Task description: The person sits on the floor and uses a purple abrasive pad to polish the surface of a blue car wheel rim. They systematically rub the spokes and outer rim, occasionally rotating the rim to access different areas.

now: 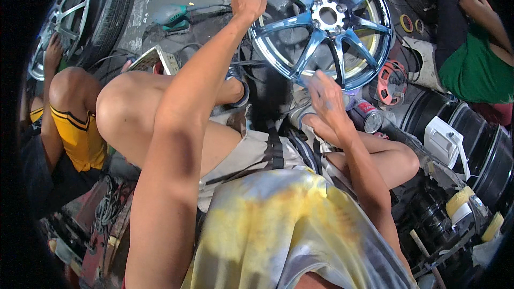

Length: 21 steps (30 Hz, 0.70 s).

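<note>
A shiny blue-chrome alloy wheel rim with several spokes stands tilted in front of me, with no tyre on it. My left hand grips its outer edge at the upper left, thumb pointing up. At the near lower edge of the rim is my right hand, its fingers smeared by motion. Whether those fingers hold anything I cannot tell. Just right of this hand, by my leg, lies a dark spray can. A red, ring-shaped tool or part rests beside the rim's right edge.
A green power sander lies on the floor at the left, near a pale plastic crate. Farther left, a person's hand touches a tyred wheel. Another person in green sits at the right. Black wheel barrels and a white plastic container stand there.
</note>
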{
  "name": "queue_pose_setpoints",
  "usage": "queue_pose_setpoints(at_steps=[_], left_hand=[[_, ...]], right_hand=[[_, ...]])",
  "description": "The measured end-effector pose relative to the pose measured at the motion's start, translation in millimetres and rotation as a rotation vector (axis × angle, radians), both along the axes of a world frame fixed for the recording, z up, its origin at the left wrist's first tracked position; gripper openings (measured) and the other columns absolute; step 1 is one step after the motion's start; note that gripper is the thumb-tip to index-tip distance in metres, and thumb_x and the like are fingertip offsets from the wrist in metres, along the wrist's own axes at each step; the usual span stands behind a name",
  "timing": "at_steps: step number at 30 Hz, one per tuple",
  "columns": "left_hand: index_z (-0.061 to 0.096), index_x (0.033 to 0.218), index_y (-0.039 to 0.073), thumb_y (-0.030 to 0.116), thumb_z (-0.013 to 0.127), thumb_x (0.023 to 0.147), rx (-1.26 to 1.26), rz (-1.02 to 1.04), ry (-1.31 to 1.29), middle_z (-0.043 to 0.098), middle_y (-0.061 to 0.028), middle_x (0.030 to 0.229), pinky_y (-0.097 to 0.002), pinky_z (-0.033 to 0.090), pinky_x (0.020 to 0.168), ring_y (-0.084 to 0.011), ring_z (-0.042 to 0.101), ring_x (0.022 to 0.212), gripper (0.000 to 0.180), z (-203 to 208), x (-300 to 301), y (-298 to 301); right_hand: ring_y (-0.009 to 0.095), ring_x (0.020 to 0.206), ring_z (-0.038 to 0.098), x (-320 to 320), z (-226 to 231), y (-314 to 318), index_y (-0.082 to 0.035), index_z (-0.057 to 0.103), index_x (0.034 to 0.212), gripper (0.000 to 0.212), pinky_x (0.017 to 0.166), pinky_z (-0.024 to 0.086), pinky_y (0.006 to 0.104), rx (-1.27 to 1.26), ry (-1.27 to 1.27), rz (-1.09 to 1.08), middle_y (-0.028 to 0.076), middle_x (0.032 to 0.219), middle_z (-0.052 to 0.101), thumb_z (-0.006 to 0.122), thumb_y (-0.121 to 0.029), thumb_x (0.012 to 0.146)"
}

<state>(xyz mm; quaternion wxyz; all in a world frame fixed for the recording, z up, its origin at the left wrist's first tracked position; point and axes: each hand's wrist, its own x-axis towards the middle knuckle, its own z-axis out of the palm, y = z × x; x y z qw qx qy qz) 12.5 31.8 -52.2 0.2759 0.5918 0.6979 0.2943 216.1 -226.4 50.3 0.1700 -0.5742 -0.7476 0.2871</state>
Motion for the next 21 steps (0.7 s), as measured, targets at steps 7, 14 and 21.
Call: queue_pose_setpoints(at_steps=[7,14,21], left_hand=[[0.06,0.118,-0.007,0.06,0.047,0.096,-0.061,-0.043,0.015,0.061,-0.0319,0.12,-0.0525,0.043,0.102,-0.0479,0.057,0.115,0.071,1.5,-2.3,3.0],[0.061,0.116,-0.007,0.06,0.047,0.097,-0.011,-0.022,0.022,0.062,-0.0313,0.119,-0.0525,0.044,0.102,-0.0474,0.058,0.114,0.071,-2.7,-4.0,1.9],[0.063,0.114,-0.007,0.06,0.047,0.096,0.001,-0.029,0.039,0.063,-0.0309,0.117,-0.0526,0.045,0.101,-0.0473,0.059,0.112,0.071,-2.8,-1.5,2.9]], right_hand=[[0.038,0.088,0.054,-4.7,-8.5,3.6,0.003,0.064,0.109,0.025,0.076,0.043,0.0434,0.032,0.046,-0.025,0.019,0.093,0.052,0.057,-0.003,0.085],[0.04,0.089,0.053,-1.6,-4.2,-0.8,0.004,0.063,0.108,0.026,0.078,0.042,0.0454,-0.077,0.023,-0.059,0.021,0.095,0.053,0.056,0.0,0.084],[0.041,0.089,0.054,-7.0,3.9,-1.7,0.004,0.063,0.114,0.03,0.08,0.043,0.0452,-0.065,0.01,-0.049,0.02,0.094,0.054,0.057,0.002,0.084]])
